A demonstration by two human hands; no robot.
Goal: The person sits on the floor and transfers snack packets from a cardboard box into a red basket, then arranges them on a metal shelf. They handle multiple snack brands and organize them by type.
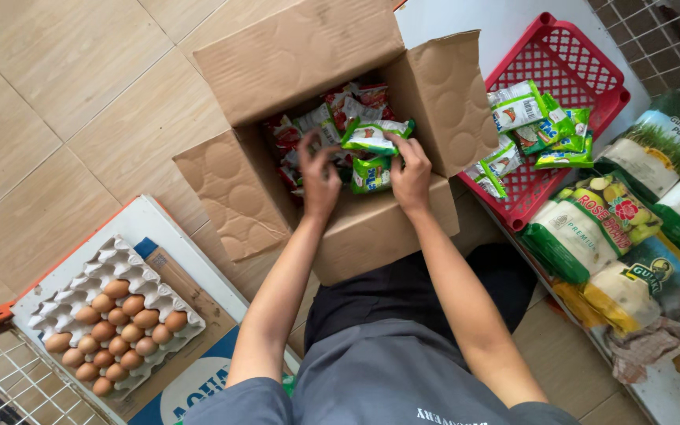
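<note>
both hands inside an open cardboard box (371,236): right hand (411,175) pinches light, crinkly green sachets (373,135) by their edges; left hand (318,177) spread over packets, grip unclear.

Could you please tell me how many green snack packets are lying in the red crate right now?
About 5 in the red crate: one at the top, two overlapping right of it, two at the lower left. Overlaps may hide more.
</note>
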